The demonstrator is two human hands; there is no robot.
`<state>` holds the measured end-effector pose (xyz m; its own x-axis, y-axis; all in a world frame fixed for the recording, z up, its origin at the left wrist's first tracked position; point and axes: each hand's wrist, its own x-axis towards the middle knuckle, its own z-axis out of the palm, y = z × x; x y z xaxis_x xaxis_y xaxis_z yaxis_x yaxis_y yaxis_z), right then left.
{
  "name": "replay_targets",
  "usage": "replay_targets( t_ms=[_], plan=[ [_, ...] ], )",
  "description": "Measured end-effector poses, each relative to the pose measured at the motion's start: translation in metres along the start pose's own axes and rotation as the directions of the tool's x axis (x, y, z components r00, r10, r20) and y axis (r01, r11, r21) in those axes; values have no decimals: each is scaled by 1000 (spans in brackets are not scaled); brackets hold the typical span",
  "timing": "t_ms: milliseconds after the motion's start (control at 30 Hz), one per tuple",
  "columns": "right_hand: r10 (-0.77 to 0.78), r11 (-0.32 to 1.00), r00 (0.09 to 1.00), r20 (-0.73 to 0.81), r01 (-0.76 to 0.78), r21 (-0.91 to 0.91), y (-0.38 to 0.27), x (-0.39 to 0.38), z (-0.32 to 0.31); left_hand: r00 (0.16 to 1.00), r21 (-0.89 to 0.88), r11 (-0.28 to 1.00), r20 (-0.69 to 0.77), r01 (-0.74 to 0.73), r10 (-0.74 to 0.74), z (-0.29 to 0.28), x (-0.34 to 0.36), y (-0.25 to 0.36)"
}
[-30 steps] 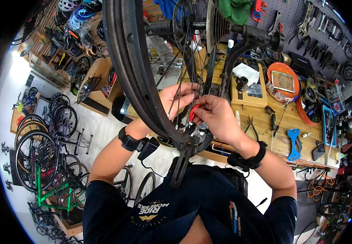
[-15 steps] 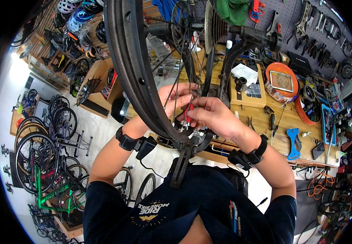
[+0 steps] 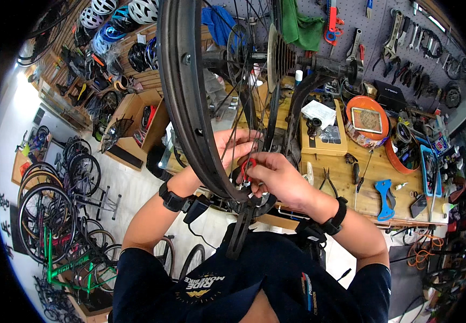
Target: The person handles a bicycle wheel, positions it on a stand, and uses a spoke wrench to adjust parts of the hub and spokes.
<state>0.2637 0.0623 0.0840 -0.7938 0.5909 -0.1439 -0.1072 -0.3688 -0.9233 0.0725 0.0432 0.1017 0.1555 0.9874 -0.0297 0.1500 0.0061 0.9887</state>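
A bare black bicycle wheel rim stands upright in a dark truing stand, its cassette at the hub. My left hand reaches around the rim's left side, thumb and fingertips pinched together at a spoke. Close to it, my right hand is closed on a small red spoke wrench, low among the spokes near the rim. The fingers partly cover the wrench, so where its jaw sits is hidden.
Right of the stand, a wooden bench carries a cardboard box, orange round tray, pliers and a blue tool. Wrenches hang on a pegboard. Several bicycles stand on the left floor, near an open carton.
The view has shifted slightly, so the wheel and bench appear moved. My right hand has turned about the red spoke wrench, which sits more hidden in the fingers. My left hand stays at the spokes.
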Motion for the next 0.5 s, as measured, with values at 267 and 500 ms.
replay_targets(
  t_ms=[267,500],
  plan=[
    [-49,998,975,216,57,-34,5,11,-19,999,152,987,25,-47,43,-3,-2,0],
    [-27,887,978,205,118,-446,-17,9,-27,992,598,801,109,-15,-63,0,-18,19]
  ],
)
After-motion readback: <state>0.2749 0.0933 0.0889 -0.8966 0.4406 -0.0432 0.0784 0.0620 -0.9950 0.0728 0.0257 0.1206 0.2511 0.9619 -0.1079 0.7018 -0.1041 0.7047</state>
